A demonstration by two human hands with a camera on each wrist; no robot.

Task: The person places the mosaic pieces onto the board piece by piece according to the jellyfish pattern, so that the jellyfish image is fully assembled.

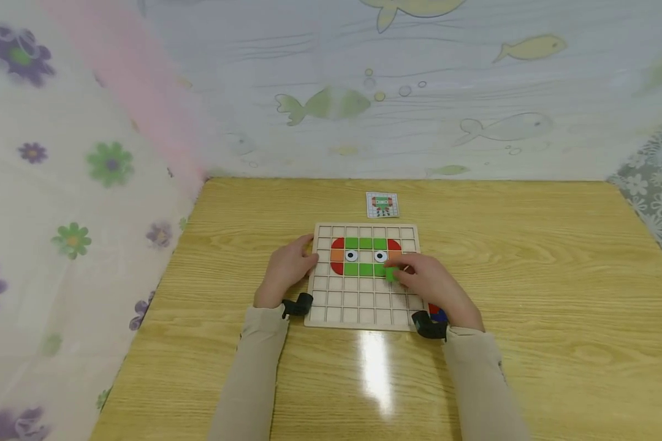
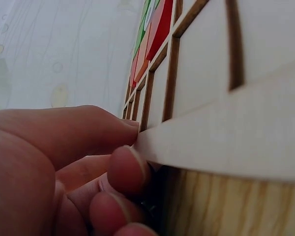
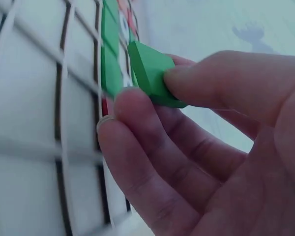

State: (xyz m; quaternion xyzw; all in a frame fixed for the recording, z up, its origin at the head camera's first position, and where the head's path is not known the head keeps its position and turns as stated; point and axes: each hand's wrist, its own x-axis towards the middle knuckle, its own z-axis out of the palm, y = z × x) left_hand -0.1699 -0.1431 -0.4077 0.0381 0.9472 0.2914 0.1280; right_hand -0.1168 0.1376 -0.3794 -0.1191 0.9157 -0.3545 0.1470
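A wooden grid board (image 1: 358, 299) lies flat on the table. Red corner pieces (image 1: 338, 244), orange squares (image 1: 337, 255), green squares (image 1: 366, 243) and two white eye pieces (image 1: 351, 256) fill cells in its upper half. At the board's left edge, my left hand (image 1: 289, 266) holds the rim (image 2: 206, 135), thumb on top and curled fingers below it. My right hand (image 1: 427, 282) pinches a green square tile (image 3: 155, 73) between thumb and fingers, tilted close over the board. In the head view this tile overlaps the lower row of green squares near its right end.
A small picture card (image 1: 382, 204) lies behind the board, showing a similar coloured figure on a grid. Red and blue pieces (image 1: 437, 313) show partly behind the right wrist. Patterned curtains (image 1: 331, 141) border the wooden table (image 1: 529, 245) at the back and left.
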